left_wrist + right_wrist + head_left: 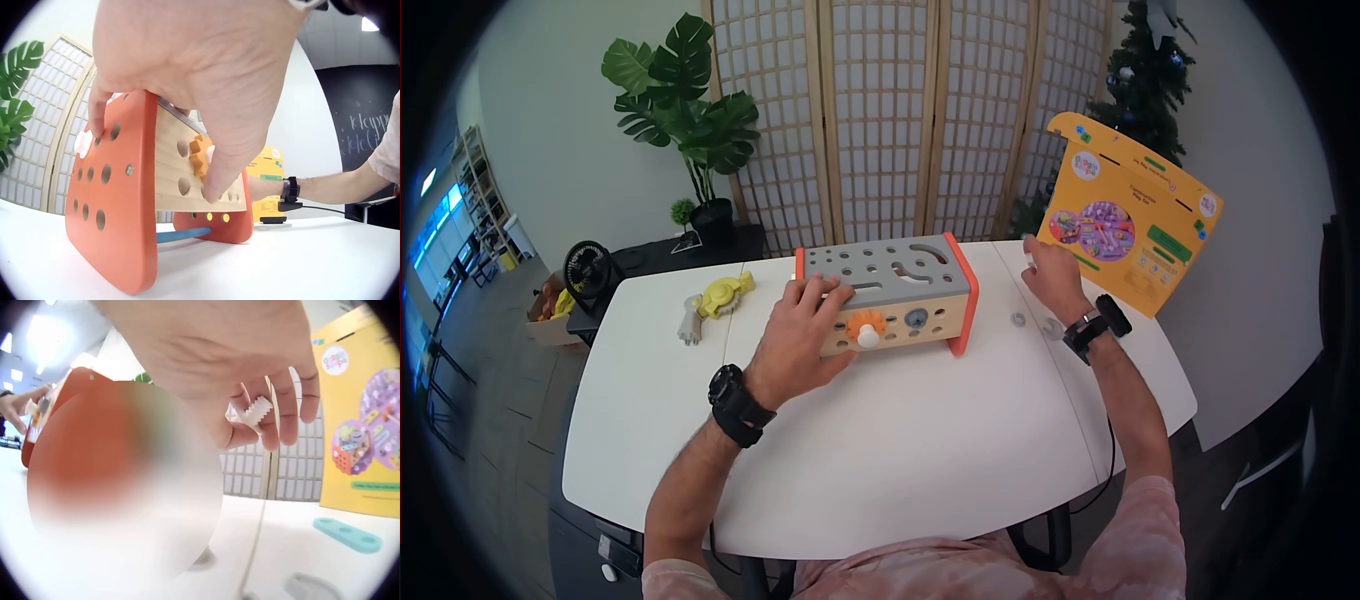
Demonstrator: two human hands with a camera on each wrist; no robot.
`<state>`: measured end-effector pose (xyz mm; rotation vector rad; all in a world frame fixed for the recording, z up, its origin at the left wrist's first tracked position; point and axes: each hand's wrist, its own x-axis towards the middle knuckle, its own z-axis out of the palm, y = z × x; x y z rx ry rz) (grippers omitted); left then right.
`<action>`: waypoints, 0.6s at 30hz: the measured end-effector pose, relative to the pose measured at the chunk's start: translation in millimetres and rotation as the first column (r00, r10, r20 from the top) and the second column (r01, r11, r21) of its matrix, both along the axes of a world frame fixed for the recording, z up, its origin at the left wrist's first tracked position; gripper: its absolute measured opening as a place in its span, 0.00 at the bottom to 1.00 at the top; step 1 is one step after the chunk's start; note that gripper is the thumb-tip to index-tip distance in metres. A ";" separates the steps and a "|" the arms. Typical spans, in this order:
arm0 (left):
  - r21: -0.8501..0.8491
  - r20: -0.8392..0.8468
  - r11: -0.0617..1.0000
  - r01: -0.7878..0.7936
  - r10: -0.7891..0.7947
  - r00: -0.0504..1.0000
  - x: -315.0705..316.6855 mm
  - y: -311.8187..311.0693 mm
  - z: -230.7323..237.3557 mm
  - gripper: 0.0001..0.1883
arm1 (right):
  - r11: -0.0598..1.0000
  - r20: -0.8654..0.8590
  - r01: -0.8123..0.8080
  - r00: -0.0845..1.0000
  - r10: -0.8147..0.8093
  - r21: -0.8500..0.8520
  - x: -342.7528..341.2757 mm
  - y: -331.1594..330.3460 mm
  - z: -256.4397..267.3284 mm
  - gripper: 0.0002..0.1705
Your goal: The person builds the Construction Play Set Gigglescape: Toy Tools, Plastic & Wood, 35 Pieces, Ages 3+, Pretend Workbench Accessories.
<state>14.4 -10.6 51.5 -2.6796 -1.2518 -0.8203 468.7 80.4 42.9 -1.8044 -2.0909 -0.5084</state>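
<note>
A wooden toy workbench (pixel 910 270) with a grey perforated top and orange-red end panels (pixel 112 206) stands on the table. My left hand (pixel 800 335) grips its left end, fingers over the top and side, thumb against the wooden front. Beside that thumb, an orange gear (pixel 856 322) sits on the front with a white knob (pixel 868 337) at its centre; a grey-blue gear (pixel 916 318) is further right. To the right of the workbench, my right hand (pixel 225 362) pinches a white threaded screw (pixel 257 411) between thumb and index finger, other fingers loosely extended.
A yellow box (pixel 1135 215) stands at the back right, a turquoise strip (pixel 347 534) before it. Small grey parts (pixel 1018 320) lie near the right hand. Yellow and grey pieces (pixel 722 297) lie at the back left. A blurred round shape covers much of the right wrist view.
</note>
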 end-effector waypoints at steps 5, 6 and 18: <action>0.010 -0.003 1.000 -0.002 0.002 1.000 0.4 -0.3 0.7 0.41 | 0.956 -0.417 -0.227 0.862 0.286 0.186 -46.4 -19.2 34.8 0.14; 0.007 -0.001 1.000 -0.004 0.004 1.000 0.6 -0.1 0.4 0.41 | 0.932 -0.483 -0.314 0.798 0.362 0.180 -55.9 -23.9 41.6 0.14; 0.005 0.021 1.000 0.020 -0.021 1.000 -0.8 0.1 0.0 0.40 | 0.769 -0.817 -0.638 0.421 0.395 0.043 -119.6 -38.5 36.8 0.17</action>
